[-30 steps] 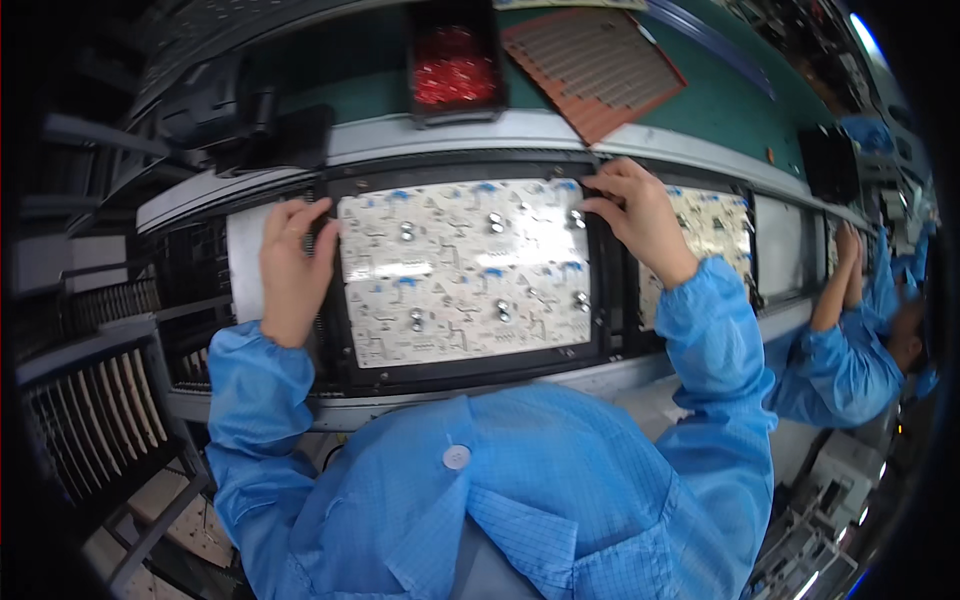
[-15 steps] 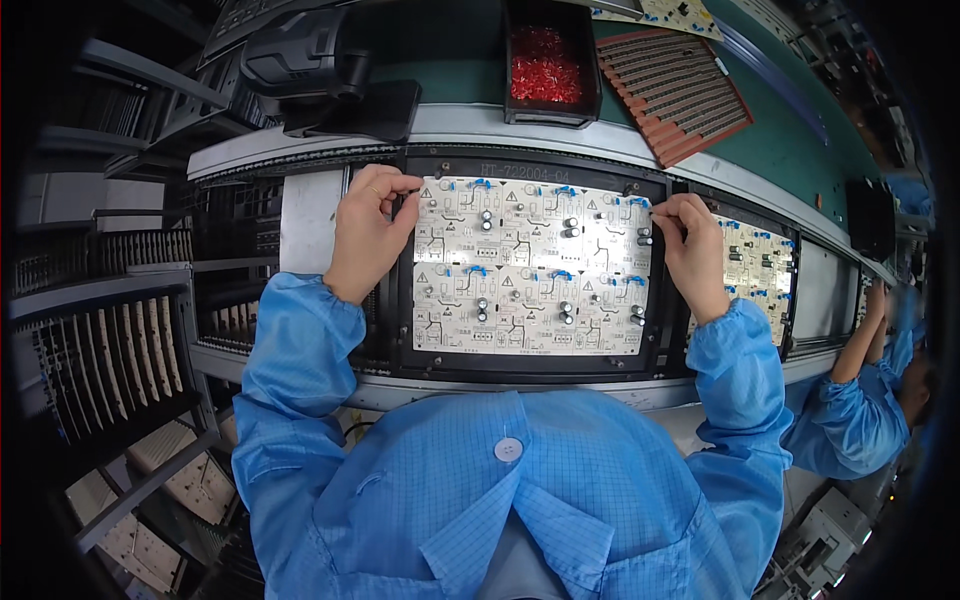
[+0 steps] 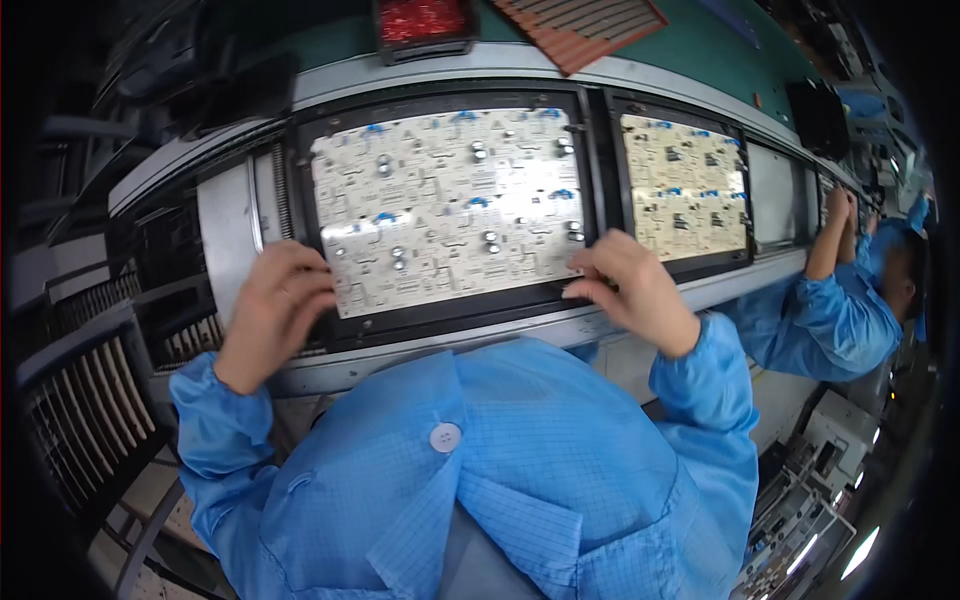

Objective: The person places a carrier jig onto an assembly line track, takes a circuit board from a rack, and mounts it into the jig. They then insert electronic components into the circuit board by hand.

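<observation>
In front of me a pale circuit board panel (image 3: 445, 215) lies in a black frame (image 3: 440, 311). Small blue parts and upright silvery cylindrical components stand across it. My left hand (image 3: 275, 305) is at the panel's near left corner, thumb and bent fingers apart, somewhat blurred. At the near right corner is my right hand (image 3: 632, 285), its fingers and thumb also spread a little and nothing visible between them. Whether the fingertips touch the panel or only the frame, I cannot tell.
A second framed circuit board panel (image 3: 685, 185) sits to the right on the same rail line. Beyond the rail stand a black bin of small red parts (image 3: 420, 18) and a ribbed orange-brown tray (image 3: 580, 25). A co-worker in blue (image 3: 850, 320) is at far right. Racks (image 3: 90, 400) stand left.
Both my hands have moved from the panel's far corners to its near corners. The view has shifted and tilted, so the bench appears higher and rotated.
</observation>
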The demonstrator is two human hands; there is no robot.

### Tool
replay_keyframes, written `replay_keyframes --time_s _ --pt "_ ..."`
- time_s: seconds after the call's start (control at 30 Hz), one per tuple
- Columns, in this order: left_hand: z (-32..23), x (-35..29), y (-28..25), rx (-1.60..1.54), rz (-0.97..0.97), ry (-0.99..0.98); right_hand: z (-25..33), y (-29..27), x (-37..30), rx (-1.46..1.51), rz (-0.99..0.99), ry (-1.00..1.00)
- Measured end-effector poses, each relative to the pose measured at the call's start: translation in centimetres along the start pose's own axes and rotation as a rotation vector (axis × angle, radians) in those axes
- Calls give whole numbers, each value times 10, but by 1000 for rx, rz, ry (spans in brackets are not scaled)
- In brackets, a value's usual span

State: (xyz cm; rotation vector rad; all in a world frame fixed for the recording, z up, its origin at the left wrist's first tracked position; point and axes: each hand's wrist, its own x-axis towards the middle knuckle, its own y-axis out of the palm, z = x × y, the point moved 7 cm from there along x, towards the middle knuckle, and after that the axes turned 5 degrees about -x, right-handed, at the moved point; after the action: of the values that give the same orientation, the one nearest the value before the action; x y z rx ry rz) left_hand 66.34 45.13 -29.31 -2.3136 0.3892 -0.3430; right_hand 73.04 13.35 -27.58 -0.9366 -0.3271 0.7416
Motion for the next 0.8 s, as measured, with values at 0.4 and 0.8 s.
replay_keyframes --time_s 0.4,0.8 --pt "-21 -12 31 58 46 191 3 55 -33 -397 -571 323" --pt "-34 4 37 247 209 454 -37 -6 -60 -298 -576 372"
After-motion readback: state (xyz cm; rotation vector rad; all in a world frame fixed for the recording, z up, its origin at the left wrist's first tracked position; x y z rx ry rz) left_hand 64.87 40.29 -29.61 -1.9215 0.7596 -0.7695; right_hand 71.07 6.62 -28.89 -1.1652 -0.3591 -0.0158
